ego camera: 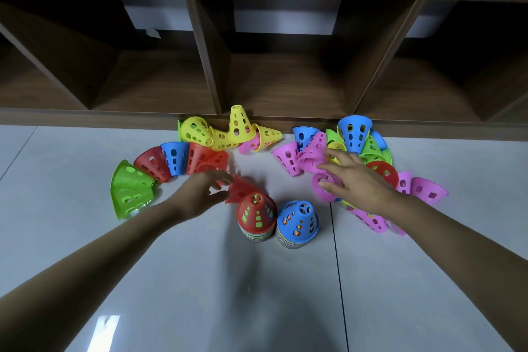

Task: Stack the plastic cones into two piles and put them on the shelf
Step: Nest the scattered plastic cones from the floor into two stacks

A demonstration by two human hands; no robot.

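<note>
Reaching left hand (pixel 200 194): a blurred red cone (pixel 241 190) is being pinched at its rim between thumb and fingers, just behind the red-topped pile.
Right hand (pixel 358 180): it is being held wide, with fingers spread and nearly straight, and is being laid across the pink cones (pixel 314 157) in the right-hand heap; the thumb is being rested on a pink cone lying rim-up.
Red-topped pile (pixel 256 217): it is being kept upright on the floor (pixel 200 280), near the middle, with many coloured rims being shown at its base.
Blue-topped pile (pixel 297 221): it is being kept upright just to the right of the red-topped pile, close beside it; whether the two are touching cannot be told.
Left loose cones: a green cone (pixel 130 188), a red one, a blue cone (pixel 175 158) and another red one are being left on their sides in an arc, towards the floor's far edge.
Yellow cones (pixel 197 130): several are being left tumbled against the floor's far edge, with one upright yellow cone (pixel 239 123) among them.
Right-hand heap: pink, blue, green and red cones are being left jumbled by the far edge, an upturned blue cone (pixel 354 128) topmost.
Shelf (pixel 257 117): its dark wooden compartments are being seen along the floor's far edge.
</note>
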